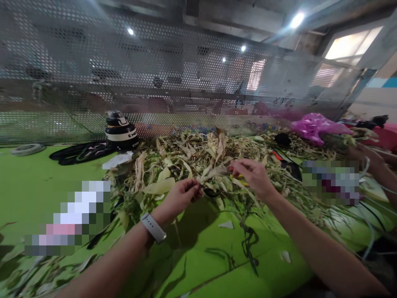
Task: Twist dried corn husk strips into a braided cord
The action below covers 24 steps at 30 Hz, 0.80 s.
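Observation:
My left hand, with a pale strap at the wrist, has its fingers closed in a pinch over the front of a heap of dried, corn-like husks. What lies between those fingertips is hidden. My right hand is also pinched, level with the left and a short way to its right. Something small and red shows at its fingertips, too small to name. A pale, wispy husk piece stretches between both sets of fingertips. Below it lies a black ring. Broad yellow-green husk leaves lie left of my left hand.
On the green table lie string-like scraps. A black bottle, a coiled black cable and a tape roll stand left, a pink plastic bag right. A perforated metal screen rises behind; another person's hand is far right.

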Motion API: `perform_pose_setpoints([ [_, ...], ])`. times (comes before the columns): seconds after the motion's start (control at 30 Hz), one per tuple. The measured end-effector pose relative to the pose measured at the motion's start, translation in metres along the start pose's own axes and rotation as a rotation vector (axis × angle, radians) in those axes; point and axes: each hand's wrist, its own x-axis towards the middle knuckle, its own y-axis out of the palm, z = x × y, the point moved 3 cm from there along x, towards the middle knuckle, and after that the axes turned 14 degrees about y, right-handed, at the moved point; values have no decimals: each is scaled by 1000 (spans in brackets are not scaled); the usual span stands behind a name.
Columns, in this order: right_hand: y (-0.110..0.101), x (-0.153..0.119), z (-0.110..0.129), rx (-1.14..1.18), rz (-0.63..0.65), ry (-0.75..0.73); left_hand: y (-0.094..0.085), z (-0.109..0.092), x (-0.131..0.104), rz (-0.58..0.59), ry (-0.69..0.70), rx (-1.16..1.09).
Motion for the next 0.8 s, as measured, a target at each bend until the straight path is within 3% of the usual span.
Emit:
perform_pose_setpoints([
  [0.07, -19, 12, -5, 108, -156, 36, -8, -2, 3, -134, -9, -199],
  [0.13, -29, 20, -9, 142, -205, 64, -12, -5, 5, -220, -17, -365],
  [0.27, -25, 24, -4, -74, -38, 68, -19, -4, 7, -340, -36, -584],
  [0.4, -5, 18, 6, -494, 157, -81, -30, -2, 11, -418, -9, -705],
  [0.57, 17, 16, -5, -885, 161, -180, -42, -4, 13, -526, -14, -745],
  [0.7, 15, 19, -10, -897, 178, -171, -43, -5, 13, -545, -27, -736],
  [0.8, 1, 23, 0, -720, 236, -123, -41, -5, 13, -523, -31, -727],
])
